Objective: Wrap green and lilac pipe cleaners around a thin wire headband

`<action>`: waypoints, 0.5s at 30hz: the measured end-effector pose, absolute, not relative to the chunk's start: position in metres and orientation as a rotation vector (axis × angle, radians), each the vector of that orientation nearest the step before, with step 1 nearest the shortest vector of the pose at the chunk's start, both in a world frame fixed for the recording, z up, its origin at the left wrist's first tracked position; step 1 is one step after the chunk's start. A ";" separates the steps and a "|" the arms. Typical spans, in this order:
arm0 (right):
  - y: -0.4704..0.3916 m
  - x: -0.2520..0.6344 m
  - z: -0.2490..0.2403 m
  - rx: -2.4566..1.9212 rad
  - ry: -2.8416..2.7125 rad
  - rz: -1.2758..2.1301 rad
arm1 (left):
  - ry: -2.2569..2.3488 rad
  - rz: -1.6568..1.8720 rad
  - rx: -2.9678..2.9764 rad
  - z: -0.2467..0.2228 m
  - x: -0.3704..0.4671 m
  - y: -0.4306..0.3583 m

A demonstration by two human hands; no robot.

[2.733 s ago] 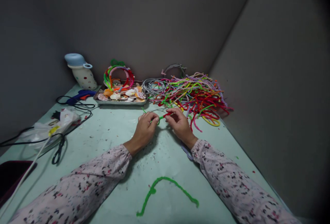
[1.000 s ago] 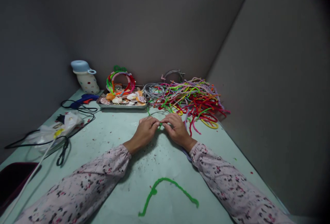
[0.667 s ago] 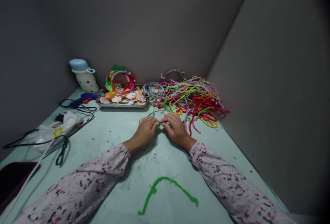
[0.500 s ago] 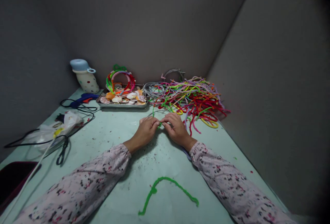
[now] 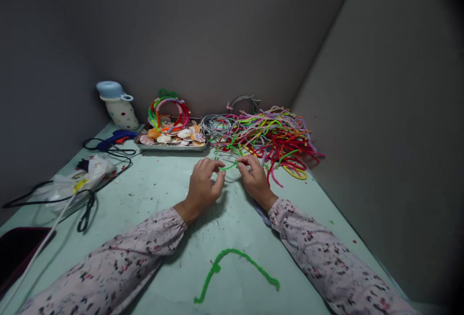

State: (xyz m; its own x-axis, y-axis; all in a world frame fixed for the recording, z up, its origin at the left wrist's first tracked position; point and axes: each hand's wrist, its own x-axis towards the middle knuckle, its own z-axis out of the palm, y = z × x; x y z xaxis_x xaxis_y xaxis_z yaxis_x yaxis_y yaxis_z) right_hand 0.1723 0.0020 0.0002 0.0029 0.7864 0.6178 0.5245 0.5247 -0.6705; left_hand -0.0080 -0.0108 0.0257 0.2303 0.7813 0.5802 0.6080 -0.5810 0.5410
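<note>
My right hand [image 5: 255, 180] pinches a light green pipe cleaner [image 5: 228, 167] between thumb and fingertips. Its free part curves leftward toward my left hand [image 5: 205, 185]. That hand is open, thumb and index finger apart, with the index fingertip close to the strand; whether they touch I cannot tell. Thin grey wire shows just behind the fingers, partly hidden. Nearer to me on the table lies a darker green pipe cleaner [image 5: 237, 251], bent into an arch with a small knob on its left side.
Behind my hands stands a metal tray [image 5: 170, 148] of seashells with colourful wrapped rings [image 5: 187, 113] on top. Rightward are coiled grey wire [image 5: 217, 126] and a pipe cleaner pile [image 5: 286, 136]. A bottle [image 5: 121, 112], blue glue gun [image 5: 118, 137], black cable [image 5: 87, 216] and plastic bag [image 5: 97, 170] occupy the left.
My hands were together, both pinching at the green pipe cleaner. My left hand has let go, opened and moved slightly left, while the right keeps its pinch.
</note>
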 end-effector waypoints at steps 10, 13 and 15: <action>0.001 0.172 0.000 -1.120 -1.599 0.294 | 1.297 1.126 2.433 0.022 -0.006 -0.011; 0.003 0.174 -0.002 -1.132 -1.569 0.311 | 1.123 1.126 2.383 0.025 -0.008 -0.013; 0.004 0.175 -0.004 -1.140 -1.554 0.328 | 1.035 1.073 2.317 0.025 -0.010 -0.013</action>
